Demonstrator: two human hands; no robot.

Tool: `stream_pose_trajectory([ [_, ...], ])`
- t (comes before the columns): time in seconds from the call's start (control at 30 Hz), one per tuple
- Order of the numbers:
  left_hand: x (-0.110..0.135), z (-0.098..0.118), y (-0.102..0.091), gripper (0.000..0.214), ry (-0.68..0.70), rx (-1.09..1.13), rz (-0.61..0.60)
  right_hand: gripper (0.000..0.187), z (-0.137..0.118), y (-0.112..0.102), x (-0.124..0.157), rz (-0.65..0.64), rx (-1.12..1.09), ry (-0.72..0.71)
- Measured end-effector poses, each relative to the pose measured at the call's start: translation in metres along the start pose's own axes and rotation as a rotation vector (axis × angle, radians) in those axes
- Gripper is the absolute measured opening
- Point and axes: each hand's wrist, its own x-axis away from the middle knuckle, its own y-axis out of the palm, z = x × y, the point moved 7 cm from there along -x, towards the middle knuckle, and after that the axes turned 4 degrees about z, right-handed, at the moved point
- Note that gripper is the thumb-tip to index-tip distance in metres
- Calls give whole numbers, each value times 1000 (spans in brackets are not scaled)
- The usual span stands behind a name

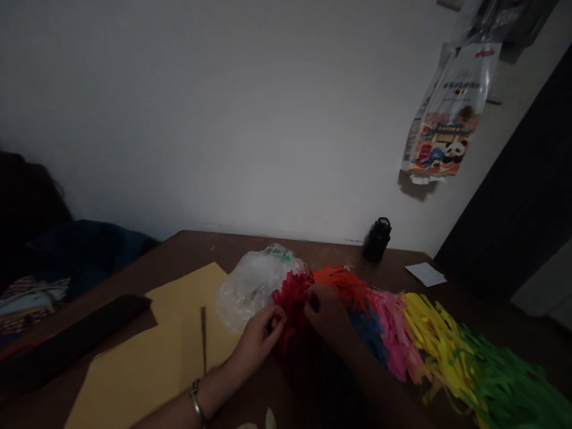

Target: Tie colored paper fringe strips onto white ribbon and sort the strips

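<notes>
A bunch of red crepe-paper-like strips [292, 292] lies in the middle of the table, between my hands. My left hand [264, 329], with a metal bracelet on its wrist, pinches at the left side of the red strips. From the right, my right hand [325, 307] is curled with its fingertips pressed into the same bunch. What exactly sits between the fingertips is dim and small. Right of the red lie orange strips [342, 281], blue strips [369, 326], pink strips [395, 333], yellow strips [435, 333] and green strips [513, 378].
Behind my left hand rests a crumpled clear plastic bag [252, 280]. Yellow paper sheets [165, 345] with a thin dark stick [204, 339] lie to the left, beside a long dark object [80, 333]. A black bottle [378, 239] and white paper [425, 274] are at the back right.
</notes>
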Motion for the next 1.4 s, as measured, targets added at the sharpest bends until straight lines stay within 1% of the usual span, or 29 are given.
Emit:
stream_pose_trajectory([
  [0.23, -1, 10, -2, 14, 85, -55, -21, 13, 7, -1, -1, 23, 12, 56],
  [0.47, 1, 12, -1, 14, 110, -91, -42, 15, 5, -1, -1, 22, 17, 17],
  [0.53, 2, 11, 1, 14, 121, -96, -51, 19, 1, -1, 0, 12, 13, -12],
  [0.73, 3, 11, 3, 14, 153, -112, -67, 40, -11, 1, 5, -22, 44, -117],
  [0.77, 4, 12, 3, 13, 159, -115, -72, 39, -13, 1, 6, -32, 66, -131],
  [0.87, 4, 16, 3, 12, 170, -121, -83, 22, -13, 4, 6, -66, 122, -155],
  [0.93, 4, 17, 2, 12, 171, -129, -78, 16, -10, 5, 5, -69, 138, -144],
  [1.13, 3, 13, 0, 14, 170, -168, -33, 19, 0, -2, 0, 22, 180, -53],
  [1.2, 3, 13, -2, 12, 174, -179, 6, 18, 0, -4, 0, 39, 183, -47],
  [1.3, 0, 18, -7, 6, 175, -197, 98, 17, -4, -4, 0, 52, 185, -60],
  [1.4, -5, 23, -9, 19, 183, -220, 145, 17, -11, -3, 2, 55, 188, -85],
])
